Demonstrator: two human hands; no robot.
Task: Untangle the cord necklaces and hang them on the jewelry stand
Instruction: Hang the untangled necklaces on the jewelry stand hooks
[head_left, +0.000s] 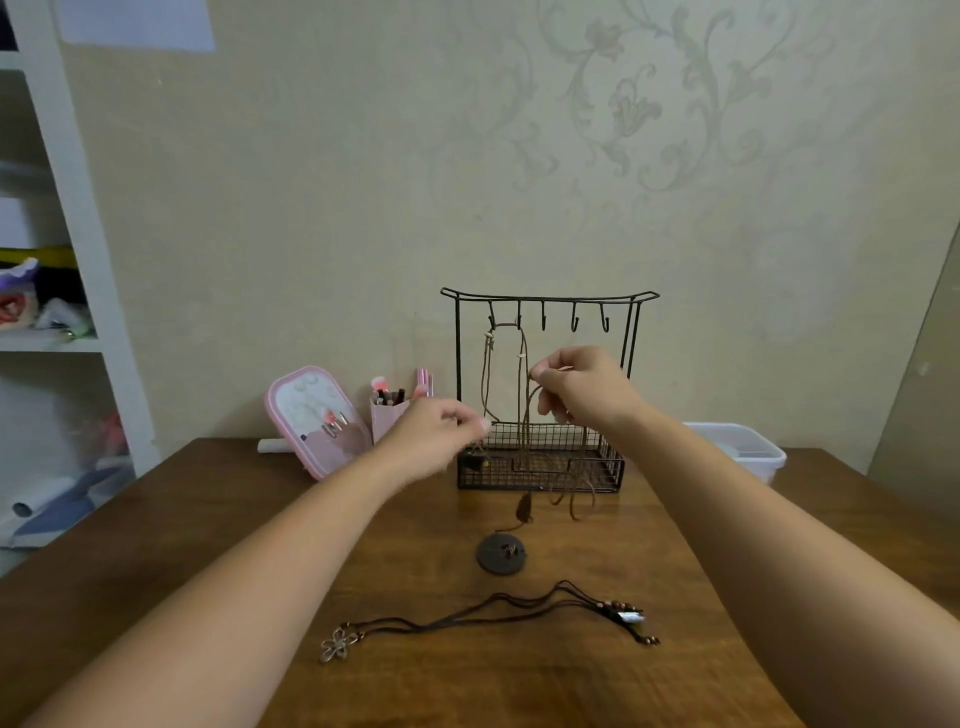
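Cord necklace (525, 415) hangs pinched in the right hand (582, 387) before the jewelry stand (545, 395); left hand (441, 434), blurred, grip unclear; another necklace (488, 618) lies on the tabletop (208, 519).

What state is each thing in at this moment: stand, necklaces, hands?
jewelry stand: upright, three hooks bare.
hung brown cord necklace: draped over the left hooks.
second brown cord necklace: pinched, trailing onto table.
flower-pendant necklace: flat on table, untouched.
left hand: fingers curled, blurred.
right hand: pinching cord.
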